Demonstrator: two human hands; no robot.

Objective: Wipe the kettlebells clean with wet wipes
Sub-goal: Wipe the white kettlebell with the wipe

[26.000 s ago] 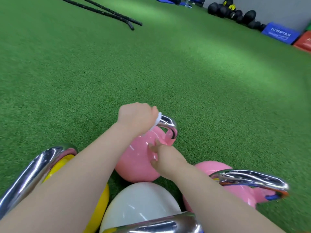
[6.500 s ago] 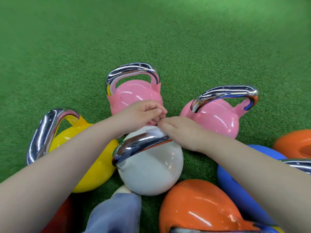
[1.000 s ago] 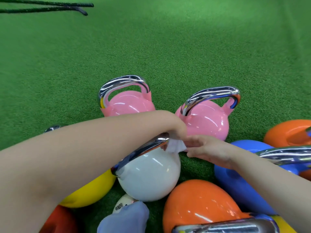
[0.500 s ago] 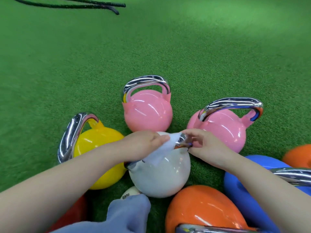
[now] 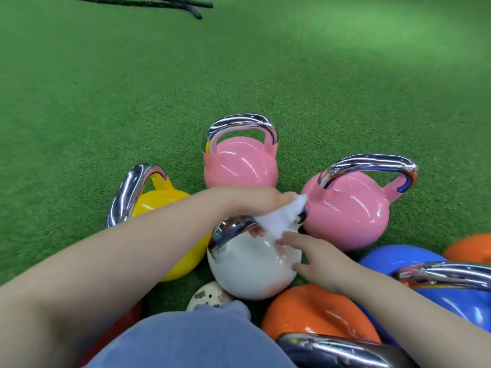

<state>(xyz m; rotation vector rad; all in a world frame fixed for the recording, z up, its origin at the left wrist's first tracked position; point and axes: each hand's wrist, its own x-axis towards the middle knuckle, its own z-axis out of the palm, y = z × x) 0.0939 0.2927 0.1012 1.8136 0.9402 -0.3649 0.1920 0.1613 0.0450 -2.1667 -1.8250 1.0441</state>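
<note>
A white kettlebell [image 5: 249, 266] with a chrome handle stands in the middle of a cluster on green turf. My left hand [image 5: 255, 201] reaches over that handle and grips a white wet wipe [image 5: 281, 220] wrapped around it. My right hand [image 5: 316, 257] rests on the white ball's right side with fingers spread, fingertips touching the wipe's lower edge. Two pink kettlebells stand behind, one at the centre [image 5: 240, 162] and one to the right [image 5: 350, 205]. A yellow kettlebell [image 5: 159, 203] sits left, partly hidden by my left forearm.
An orange kettlebell [image 5: 313, 314] and a blue kettlebell [image 5: 414, 285] crowd the near right, with another orange one [image 5: 470, 248] at the right edge. My knee in blue-grey cloth [image 5: 191, 338] fills the bottom. Black ropes [image 5: 170, 4] lie far back on the turf [image 5: 106, 88].
My left hand has slid the wipe rightward along the white kettlebell's handle. My right hand has let go of the handle's end and dropped onto the white ball.
</note>
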